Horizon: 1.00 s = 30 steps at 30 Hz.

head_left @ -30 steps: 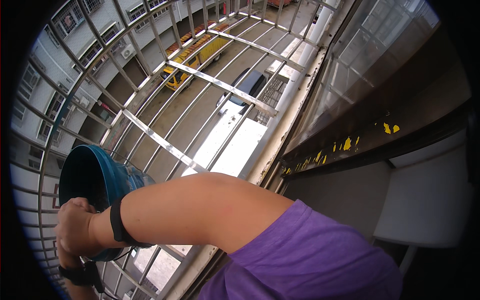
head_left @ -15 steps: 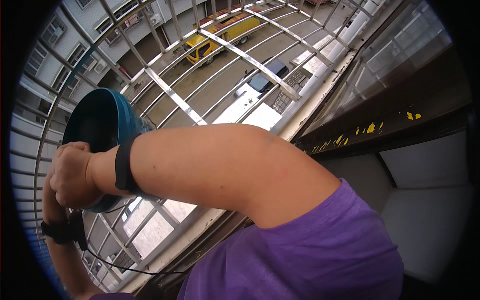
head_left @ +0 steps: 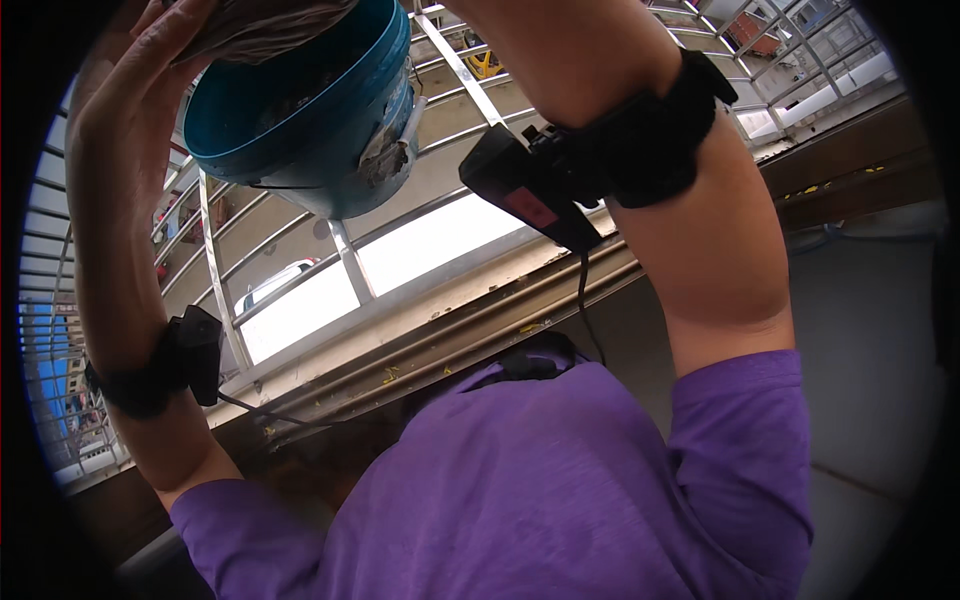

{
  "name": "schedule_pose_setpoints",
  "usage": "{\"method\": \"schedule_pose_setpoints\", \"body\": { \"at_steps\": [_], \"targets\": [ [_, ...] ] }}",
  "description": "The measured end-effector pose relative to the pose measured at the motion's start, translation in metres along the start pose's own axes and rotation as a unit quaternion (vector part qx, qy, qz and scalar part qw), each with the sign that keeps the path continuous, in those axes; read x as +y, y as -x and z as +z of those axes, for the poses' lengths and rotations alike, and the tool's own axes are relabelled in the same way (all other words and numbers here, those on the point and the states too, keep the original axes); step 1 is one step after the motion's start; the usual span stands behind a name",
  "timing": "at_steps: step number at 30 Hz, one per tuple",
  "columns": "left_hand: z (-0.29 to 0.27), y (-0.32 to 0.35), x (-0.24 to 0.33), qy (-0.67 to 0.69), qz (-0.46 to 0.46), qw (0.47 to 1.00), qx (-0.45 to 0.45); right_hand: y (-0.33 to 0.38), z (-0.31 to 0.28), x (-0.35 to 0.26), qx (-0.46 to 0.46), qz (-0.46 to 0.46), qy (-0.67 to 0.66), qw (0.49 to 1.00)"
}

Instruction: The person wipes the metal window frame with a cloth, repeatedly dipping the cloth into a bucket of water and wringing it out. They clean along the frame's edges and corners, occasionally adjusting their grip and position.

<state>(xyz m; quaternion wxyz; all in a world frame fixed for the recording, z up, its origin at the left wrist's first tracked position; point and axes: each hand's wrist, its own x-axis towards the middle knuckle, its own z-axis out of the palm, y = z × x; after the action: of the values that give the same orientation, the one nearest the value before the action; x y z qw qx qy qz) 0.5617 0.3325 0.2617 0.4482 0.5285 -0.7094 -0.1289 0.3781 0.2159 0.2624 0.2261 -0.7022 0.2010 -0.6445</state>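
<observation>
Left hand (head_left: 145,55) at upper left, thumb against a wrinkled grey-brown cloth (head_left: 265,32); fingers partly cut by the top edge, so cannot tell whether they are closed on it. Right hand beyond the top edge, state not visible; its forearm wears a black strapped device (head_left: 650,145). Cloth lies over the far part of the mouth of a teal bucket (head_left: 320,178), which is tilted, before metal bars (head_left: 455,65) beyond the window sill (head_left: 440,318).

Metal bars (head_left: 461,70) outside; partly hidden yellow vehicle (head_left: 487,64) and bright white surface (head_left: 440,250) beyond them; brown window track (head_left: 480,333) nearer, yellow-flecked.
</observation>
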Motion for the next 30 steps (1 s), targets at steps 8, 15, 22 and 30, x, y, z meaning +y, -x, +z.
{"method": "schedule_pose_setpoints", "body": {
  "at_steps": [8,15,22,30],
  "targets": [
    [0.081,0.052,0.024,0.428,-0.039,0.873,-0.230,0.069,-0.089,-0.047,-0.060,-0.133,0.028,0.989],
    [0.111,0.124,0.018,0.385,-0.143,0.903,-0.129,0.161,-0.142,-0.081,-0.153,0.081,-0.046,0.984],
    [0.155,0.198,0.021,0.026,-0.068,0.982,-0.176,0.248,-0.243,-0.061,-0.358,0.092,0.153,0.917],
    [0.252,0.206,0.001,-0.140,0.113,0.932,-0.316,0.301,-0.300,-0.030,-0.303,0.184,0.174,0.919]
  ]
}}
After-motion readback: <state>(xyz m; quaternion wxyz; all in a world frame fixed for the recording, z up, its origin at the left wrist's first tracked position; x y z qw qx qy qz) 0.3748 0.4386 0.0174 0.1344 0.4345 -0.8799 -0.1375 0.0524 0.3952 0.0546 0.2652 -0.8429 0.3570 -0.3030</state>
